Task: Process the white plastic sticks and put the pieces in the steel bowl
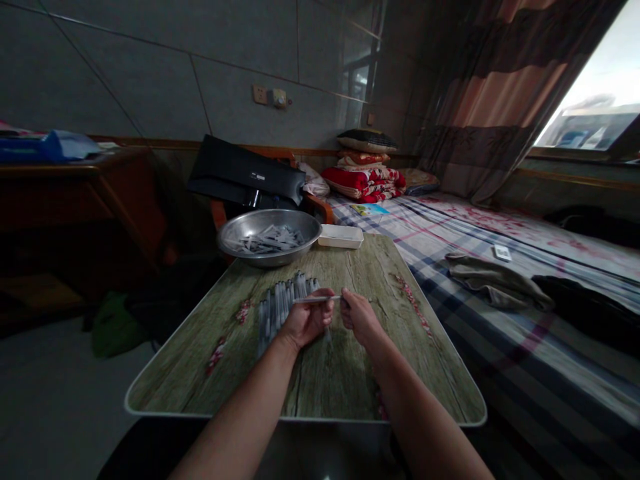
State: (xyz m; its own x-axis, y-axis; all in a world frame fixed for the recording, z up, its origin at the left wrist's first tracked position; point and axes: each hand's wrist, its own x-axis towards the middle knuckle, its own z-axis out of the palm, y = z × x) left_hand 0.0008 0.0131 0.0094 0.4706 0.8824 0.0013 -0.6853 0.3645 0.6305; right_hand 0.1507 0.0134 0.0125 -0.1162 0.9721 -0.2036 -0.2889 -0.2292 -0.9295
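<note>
Above the table's middle, my left hand (pixel 306 325) is closed around a slim, pale pen (pixel 313 299) that lies crosswise. My right hand (pixel 358 315) pinches the pen's right end, with a dark bit showing at the fingertips. Just left of and behind my left hand, several clear pens (pixel 280 303) with dark ends lie side by side in a row. My left hand hides part of that row. A steel bowl (pixel 227 243) behind them holds a heap of clear, slim pieces with dark parts.
A white plastic tray (pixel 341 243) sits beside the bowl at the far edge of the wood-patterned table (pixel 200 380). A chair with a black case (pixel 245 175) stands behind. To the right is a bed (pixel 425 233) with folded bedding (pixel 367 183) and clothes (pixel 495 280).
</note>
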